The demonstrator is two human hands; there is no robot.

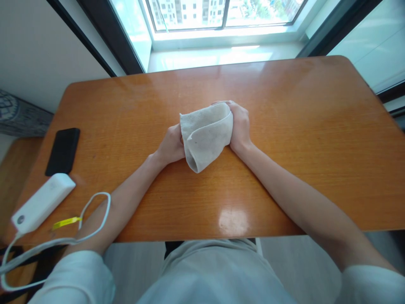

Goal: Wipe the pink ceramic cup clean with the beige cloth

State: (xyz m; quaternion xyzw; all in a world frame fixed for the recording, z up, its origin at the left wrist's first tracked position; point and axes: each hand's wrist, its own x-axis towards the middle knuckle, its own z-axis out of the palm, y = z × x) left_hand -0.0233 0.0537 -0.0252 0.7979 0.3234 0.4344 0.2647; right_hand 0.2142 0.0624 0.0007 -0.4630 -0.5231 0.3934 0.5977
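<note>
A folded off-white cloth (209, 137) is held up between both hands over the middle of the wooden table (152, 198). Its layers curl over, leaving an open fold at the lower left. My left hand (173, 144) grips the cloth's left edge, with the fingertips hidden behind the fabric. On the other side, my right hand (239, 126) is closed around the upper right part, its fingers reaching over the top and mostly out of sight behind the cloth.
Toward the table's left edge lies a black phone (63, 151). Close to it sits a white power strip (43, 203), whose cable (60, 242) loops by my left forearm and carries a yellow tag (66, 223). A window (224, 17) is beyond the far edge.
</note>
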